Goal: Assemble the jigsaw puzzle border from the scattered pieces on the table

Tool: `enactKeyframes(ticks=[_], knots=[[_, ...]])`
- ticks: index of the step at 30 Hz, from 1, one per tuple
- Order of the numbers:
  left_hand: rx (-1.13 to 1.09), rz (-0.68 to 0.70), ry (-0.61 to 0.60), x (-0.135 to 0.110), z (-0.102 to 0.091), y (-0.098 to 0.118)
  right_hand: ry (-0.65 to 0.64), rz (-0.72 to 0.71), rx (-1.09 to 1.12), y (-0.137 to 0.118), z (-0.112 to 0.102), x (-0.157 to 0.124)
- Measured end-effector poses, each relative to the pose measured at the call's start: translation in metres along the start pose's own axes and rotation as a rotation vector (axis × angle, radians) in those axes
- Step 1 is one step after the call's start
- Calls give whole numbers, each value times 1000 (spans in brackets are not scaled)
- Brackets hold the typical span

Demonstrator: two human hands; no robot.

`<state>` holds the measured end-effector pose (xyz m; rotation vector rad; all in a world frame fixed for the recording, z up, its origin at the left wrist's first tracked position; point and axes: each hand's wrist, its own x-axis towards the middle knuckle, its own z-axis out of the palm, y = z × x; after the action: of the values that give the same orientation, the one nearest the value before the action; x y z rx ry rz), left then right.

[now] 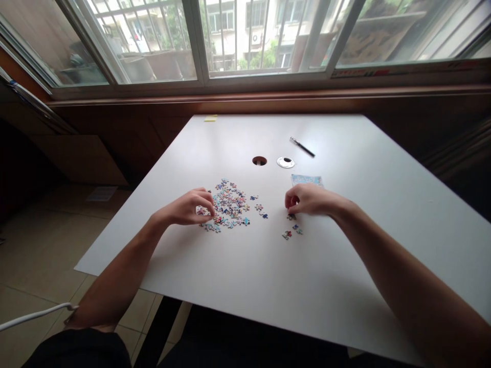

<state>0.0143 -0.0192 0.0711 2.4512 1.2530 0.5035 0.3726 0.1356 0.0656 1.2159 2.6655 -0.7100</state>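
Small multicoloured jigsaw puzzle pieces [231,204] lie in a loose pile on the white table [230,271]. At the pile's left edge is my left hand [192,207]. Its thumb and forefinger curl together in a pinch, and I cannot make out what is between the tips. My right hand [309,198] is closed in a pinch, fingertips down on a dark puzzle piece [291,216]. Nearer to me lie two small groups of pieces, one with red [287,234] and one with blue [297,229]. Several loose pieces [259,207] lie between the pile and my right hand.
Behind my right hand lies a light blue printed packet or card [307,180], partly covered. Farther back are a round hole [260,161] in the tabletop, a silvery ring-shaped cover [286,162], a black pen [303,146] and a yellow sticky note [210,118]. Windows stand beyond.
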Motion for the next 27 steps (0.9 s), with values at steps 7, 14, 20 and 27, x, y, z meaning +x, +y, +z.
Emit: enactKeyframes(ticks=[7,14,20,27], knots=[[-29,76,-142,4,12,15,116,-55,-95,-17,3,-3],[-147,59,-98,7,22,30,45,-232,135,-60,-4,-22],[-381,-18,145,22,47,54,-22,-408,496,-97,29,-27],[-392,-103,394,20,47,43,189,-311,477,-90,33,-15]])
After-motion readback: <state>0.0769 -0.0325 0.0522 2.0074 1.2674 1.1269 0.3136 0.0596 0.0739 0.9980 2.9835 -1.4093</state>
